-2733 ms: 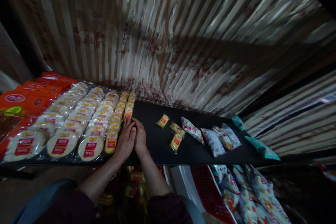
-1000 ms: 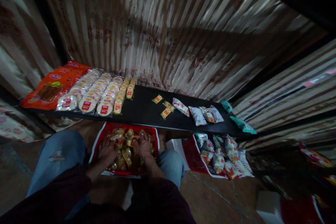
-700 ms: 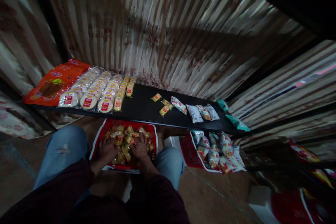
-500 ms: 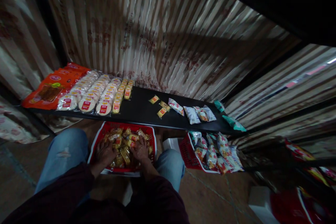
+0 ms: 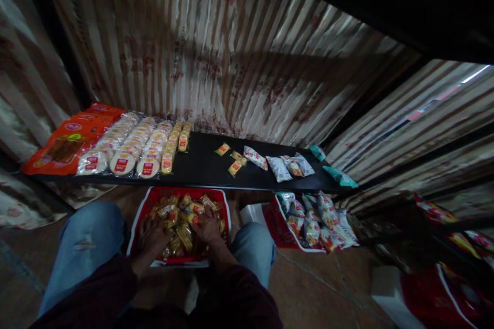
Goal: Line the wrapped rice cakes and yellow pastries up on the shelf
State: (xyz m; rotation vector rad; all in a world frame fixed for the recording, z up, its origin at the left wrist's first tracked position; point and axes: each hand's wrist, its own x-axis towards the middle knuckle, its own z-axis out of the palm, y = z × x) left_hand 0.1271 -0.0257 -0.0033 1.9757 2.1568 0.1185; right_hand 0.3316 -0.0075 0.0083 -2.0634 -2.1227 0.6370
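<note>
Both my hands are down in a red basket [image 5: 139, 216] on the floor between my knees, full of small yellow snack packets [image 5: 185, 229]. My left hand [image 5: 150, 236] rests on the packets at the basket's left side, fingers spread and bent over them. My right hand [image 5: 206, 229] lies on the packets at the middle right, fingers curled into the pile. Whether either hand grips a packet is hidden in the dim light. Above the basket a black shelf [image 5: 204, 169] carries rows of round cracker packs [image 5: 127, 151] and a row of yellow packets [image 5: 173, 146].
Orange bags [image 5: 65, 139] lie at the shelf's left end. Loose yellow packets [image 5: 231, 159] and white snack bags [image 5: 285, 164] lie mid-shelf, green packets [image 5: 339, 177] at the right. A second red basket [image 5: 278, 223] of snack bags stands on the floor to the right. Striped curtain behind.
My hands left the shelf, where they pressed the yellow packet row, and dropped into the red basket. Over the last second they shift slightly among the packets; my view tilted a little.
</note>
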